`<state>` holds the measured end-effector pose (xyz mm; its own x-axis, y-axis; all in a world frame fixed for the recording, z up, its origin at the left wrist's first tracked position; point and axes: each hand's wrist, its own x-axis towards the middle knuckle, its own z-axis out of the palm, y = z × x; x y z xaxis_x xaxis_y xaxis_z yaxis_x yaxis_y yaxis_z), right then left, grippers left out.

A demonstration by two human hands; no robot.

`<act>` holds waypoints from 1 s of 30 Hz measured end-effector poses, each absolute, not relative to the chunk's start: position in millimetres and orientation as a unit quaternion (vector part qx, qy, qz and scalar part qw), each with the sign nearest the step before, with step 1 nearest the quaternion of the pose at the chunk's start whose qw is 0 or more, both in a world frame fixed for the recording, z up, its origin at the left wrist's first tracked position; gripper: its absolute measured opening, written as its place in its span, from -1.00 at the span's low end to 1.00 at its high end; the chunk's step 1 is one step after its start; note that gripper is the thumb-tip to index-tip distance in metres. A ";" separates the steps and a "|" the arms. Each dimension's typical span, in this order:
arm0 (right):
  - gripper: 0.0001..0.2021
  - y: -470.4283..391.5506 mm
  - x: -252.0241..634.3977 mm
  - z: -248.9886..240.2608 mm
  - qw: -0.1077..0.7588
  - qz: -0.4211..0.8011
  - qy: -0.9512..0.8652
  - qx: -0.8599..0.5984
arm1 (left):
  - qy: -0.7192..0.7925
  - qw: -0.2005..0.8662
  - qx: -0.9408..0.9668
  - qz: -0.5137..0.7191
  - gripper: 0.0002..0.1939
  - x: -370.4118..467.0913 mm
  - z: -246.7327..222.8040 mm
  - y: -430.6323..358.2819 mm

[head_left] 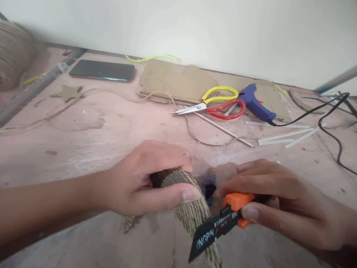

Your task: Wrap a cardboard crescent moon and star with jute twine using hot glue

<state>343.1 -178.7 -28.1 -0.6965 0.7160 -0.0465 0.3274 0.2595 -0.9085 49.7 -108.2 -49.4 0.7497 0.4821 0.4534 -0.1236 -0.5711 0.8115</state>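
My left hand [156,178] is wrapped round a curved piece covered in twine [192,208], thumb on its near face and fingers over the top. In my right hand [279,201] is a utility knife [240,203] with an orange slider and a wide dark blade. The blade points down and left, and it overlaps the lower part of the twine-covered piece in view; whether it touches the twine I cannot tell. A second end of the piece shows below my left wrist.
Yellow-and-red scissors [206,106] and a blue glue gun [255,102] lie on cardboard [175,80]. Nearby are a wooden stick [223,129], glue sticks [279,141] and a black cord [331,108]. At left are a phone [102,70], cardboard star [67,93] and twine roll [13,54].
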 end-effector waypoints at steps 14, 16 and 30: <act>-0.74 -168.4 354.8 -35.9 0.222 0.495 -0.785 -0.299 | 0.111 0.438 0.816 0.359 -0.74 48.9 -49.2 -110.1; -0.75 -168.2 355.5 -36.8 0.224 0.496 -0.786 -0.291 | 0.105 0.441 0.814 0.363 -0.74 49.3 -49.4 -109.7; -0.72 -179.9 341.4 -28.7 0.204 0.451 -0.813 -0.307 | 0.103 0.416 0.840 0.334 -0.70 49.1 -49.5 -108.8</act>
